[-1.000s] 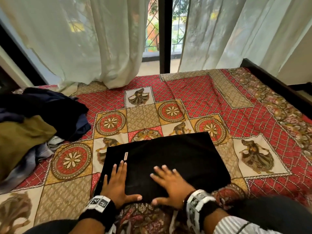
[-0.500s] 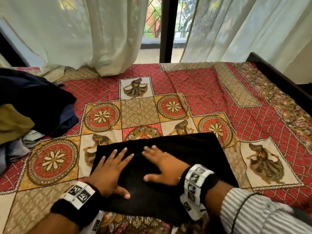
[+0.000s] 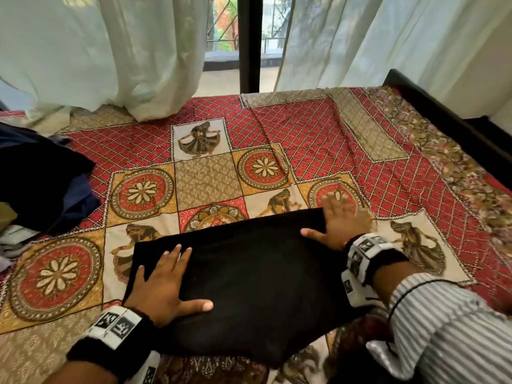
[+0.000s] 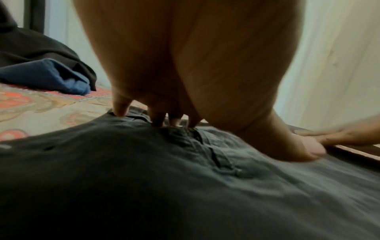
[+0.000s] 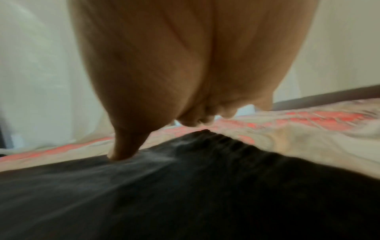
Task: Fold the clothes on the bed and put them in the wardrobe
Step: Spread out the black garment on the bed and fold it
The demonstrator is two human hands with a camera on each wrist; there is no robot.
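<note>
A folded black garment (image 3: 249,278) lies flat on the patterned bedspread (image 3: 318,139) near the bed's front edge. My left hand (image 3: 166,284) rests flat on its left part, fingers straight and spread. In the left wrist view the left hand (image 4: 164,120) presses its fingertips into the black garment (image 4: 185,186). My right hand (image 3: 338,217) lies flat at the garment's far right corner, blurred, its fingers partly on the bedspread. The right wrist view shows the right hand (image 5: 185,121) with its thumb on the black garment (image 5: 164,194).
A pile of unfolded clothes (image 3: 36,187), black, navy and olive, sits at the left edge of the bed. Pale curtains (image 3: 97,51) hang along the far side. The dark bed frame (image 3: 443,117) runs along the right.
My right hand has slid from the garment's middle out to its far right corner. My left hand stayed on the left part. The view moved closer over the bed.
</note>
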